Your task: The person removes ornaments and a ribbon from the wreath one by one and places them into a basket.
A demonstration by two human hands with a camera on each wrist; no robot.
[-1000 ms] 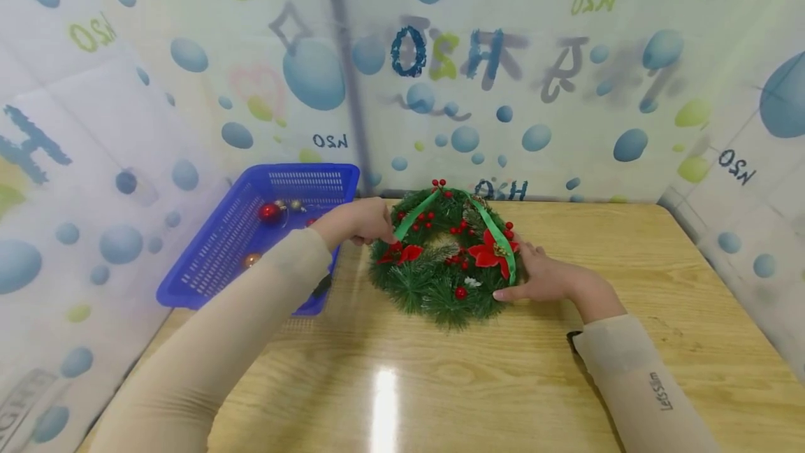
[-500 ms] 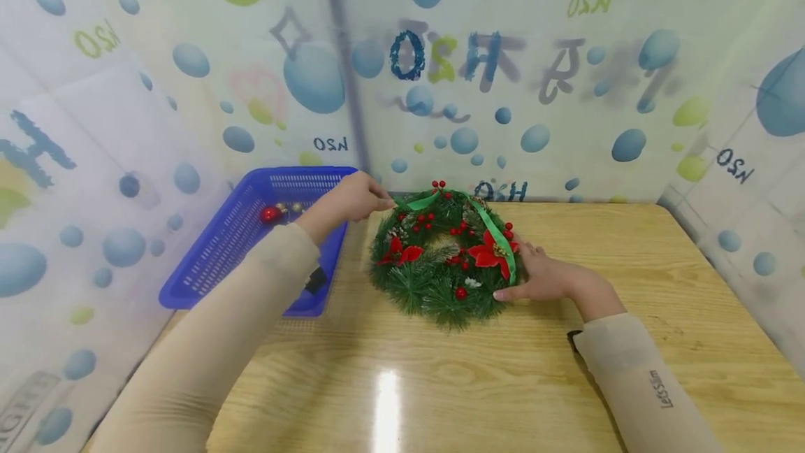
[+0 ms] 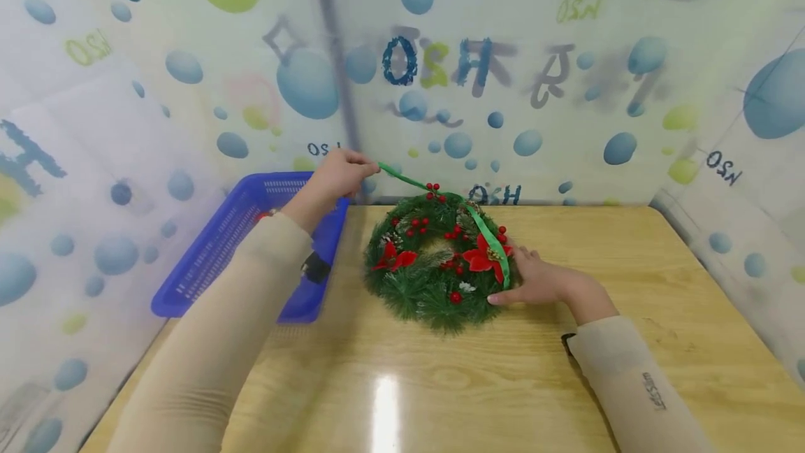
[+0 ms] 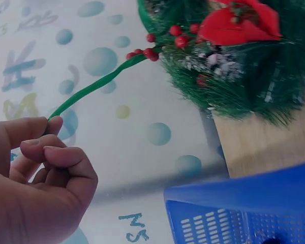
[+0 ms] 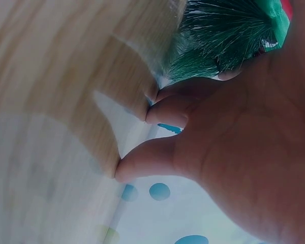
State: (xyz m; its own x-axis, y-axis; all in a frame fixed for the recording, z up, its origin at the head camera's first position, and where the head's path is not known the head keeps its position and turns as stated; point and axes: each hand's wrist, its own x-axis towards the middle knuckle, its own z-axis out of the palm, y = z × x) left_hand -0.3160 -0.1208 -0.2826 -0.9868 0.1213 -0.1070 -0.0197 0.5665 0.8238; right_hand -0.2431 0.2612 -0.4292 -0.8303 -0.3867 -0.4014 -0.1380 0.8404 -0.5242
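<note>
A green wreath [image 3: 415, 292] with red berries and red poinsettia flowers lies on the table in the head view. My left hand [image 3: 339, 175] pinches the end of a green ribbon [image 3: 402, 177] between thumb and index finger, up and to the left of the wreath. The ribbon runs taut to the wreath's top, as the left wrist view also shows; another length of it hangs down the wreath's right side. My right hand [image 3: 541, 282] rests at the wreath's right edge, thumb at the front and fingers spread. In the right wrist view, its fingertips [image 5: 123, 170] touch the table.
A blue plastic basket [image 3: 207, 243] stands on the left of the table, partly covered by my left forearm; a red ball in it is mostly hidden. A black band [image 3: 316, 268] shows at my left sleeve. Patterned sheeting [image 3: 516, 89] walls the wooden table [image 3: 478, 383] behind and at both sides.
My left hand has moved up and to the left, pulling the left ribbon length off the wreath's face until it stretches above it. The right hand stays at the wreath's edge.
</note>
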